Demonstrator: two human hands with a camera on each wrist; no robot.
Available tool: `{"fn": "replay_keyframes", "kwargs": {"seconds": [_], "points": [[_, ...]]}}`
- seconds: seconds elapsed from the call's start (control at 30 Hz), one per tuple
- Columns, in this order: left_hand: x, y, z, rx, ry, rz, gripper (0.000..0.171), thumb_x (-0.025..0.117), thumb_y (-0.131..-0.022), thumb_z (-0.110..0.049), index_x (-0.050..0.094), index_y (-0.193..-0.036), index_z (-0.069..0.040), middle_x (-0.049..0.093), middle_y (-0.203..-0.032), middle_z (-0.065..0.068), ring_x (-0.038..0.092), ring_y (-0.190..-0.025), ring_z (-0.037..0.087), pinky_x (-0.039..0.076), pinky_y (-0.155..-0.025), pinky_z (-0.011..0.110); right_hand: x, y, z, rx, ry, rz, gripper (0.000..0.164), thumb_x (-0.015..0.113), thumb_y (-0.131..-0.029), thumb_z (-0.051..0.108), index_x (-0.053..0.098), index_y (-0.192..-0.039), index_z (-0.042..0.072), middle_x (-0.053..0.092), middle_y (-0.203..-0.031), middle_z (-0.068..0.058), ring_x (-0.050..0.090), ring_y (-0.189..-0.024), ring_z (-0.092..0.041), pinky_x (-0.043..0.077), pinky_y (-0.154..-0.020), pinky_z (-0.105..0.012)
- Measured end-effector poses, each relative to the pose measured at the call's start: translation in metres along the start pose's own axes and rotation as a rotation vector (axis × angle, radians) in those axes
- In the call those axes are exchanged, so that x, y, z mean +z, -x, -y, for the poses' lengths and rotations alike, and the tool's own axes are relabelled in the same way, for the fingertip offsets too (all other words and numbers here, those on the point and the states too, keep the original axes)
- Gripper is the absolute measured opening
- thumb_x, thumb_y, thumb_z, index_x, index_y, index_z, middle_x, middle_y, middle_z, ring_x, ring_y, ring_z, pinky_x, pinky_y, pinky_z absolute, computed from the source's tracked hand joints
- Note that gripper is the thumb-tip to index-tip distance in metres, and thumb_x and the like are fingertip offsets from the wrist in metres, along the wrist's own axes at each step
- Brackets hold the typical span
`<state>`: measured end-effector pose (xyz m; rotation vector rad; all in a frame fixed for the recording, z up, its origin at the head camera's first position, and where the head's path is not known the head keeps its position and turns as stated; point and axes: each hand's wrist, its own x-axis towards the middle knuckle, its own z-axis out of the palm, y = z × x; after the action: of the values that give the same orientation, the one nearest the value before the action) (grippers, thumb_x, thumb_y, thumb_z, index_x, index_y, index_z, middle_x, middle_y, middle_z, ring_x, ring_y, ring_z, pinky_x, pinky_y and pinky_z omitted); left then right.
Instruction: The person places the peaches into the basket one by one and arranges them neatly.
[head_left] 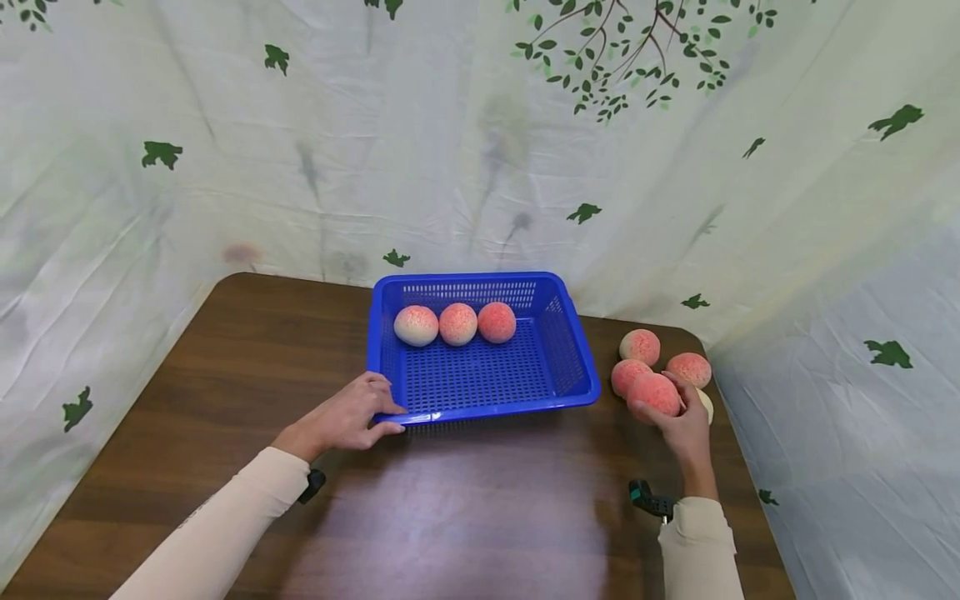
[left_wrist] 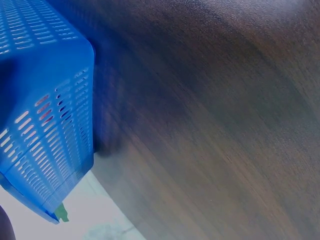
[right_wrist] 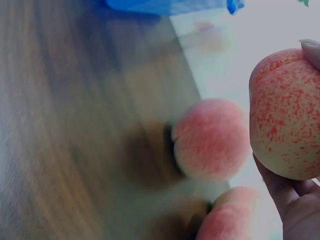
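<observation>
My left hand [head_left: 354, 410] grips the near left corner of a blue plastic basket [head_left: 495, 412], thumb below the rim and fingers over it. Three pink-and-cream peaches stand in a row inside, a left one [head_left: 416, 326], a middle one [head_left: 458, 324] and a right one [head_left: 497, 322]. On the right, my right hand [head_left: 686, 423] holds a peach [head_left: 654, 394] between thumb and fingers. In the right wrist view this held peach [right_wrist: 286, 117] appears raised above the table. Around that hand lie several more peaches, among them one at the back [head_left: 640, 347] and one at the right [head_left: 688, 369].
The brown wooden table [head_left: 465, 508] carries the basket at its back middle and the loose peaches near its right edge. A pale curtain [head_left: 420, 167] with leaf prints hangs behind and along the sides. A dark device [head_left: 651, 500] is strapped at the right wrist.
</observation>
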<state>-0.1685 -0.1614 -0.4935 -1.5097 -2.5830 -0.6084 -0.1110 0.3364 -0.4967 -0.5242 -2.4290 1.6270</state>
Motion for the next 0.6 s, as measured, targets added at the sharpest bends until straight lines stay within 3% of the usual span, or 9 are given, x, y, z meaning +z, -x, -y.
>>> {"fn": "replay_keyframes", "kwargs": {"seconds": [0.47, 0.6], "points": [[0.000, 0.000, -0.001, -0.019, -0.010, 0.013, 0.024, 0.072, -0.083, -0.023, 0.077, -0.093, -0.002, 0.074, -0.083, 0.002, 0.058, -0.083, 0.019, 0.042, -0.089, 0.044, 0.016, -0.011, 0.028, -0.084, 0.007, 0.000, 0.070, 0.078, -0.082, 0.019, 0.044, -0.142, 0.008, 0.051, -0.135, -0.012, 0.048, -0.110, -0.015, 0.040, -0.096, -0.030], [0.000, 0.000, -0.001, -0.014, -0.012, 0.007, 0.023, 0.073, -0.082, -0.022, 0.077, -0.093, -0.002, 0.073, -0.082, 0.001, 0.057, -0.082, 0.019, 0.042, -0.088, 0.044, 0.023, -0.012, 0.035, -0.108, -0.015, 0.016, 0.072, 0.079, -0.081, 0.017, 0.043, -0.143, 0.008, 0.052, -0.134, -0.012, 0.049, -0.111, -0.016, 0.042, -0.096, -0.031]]}}
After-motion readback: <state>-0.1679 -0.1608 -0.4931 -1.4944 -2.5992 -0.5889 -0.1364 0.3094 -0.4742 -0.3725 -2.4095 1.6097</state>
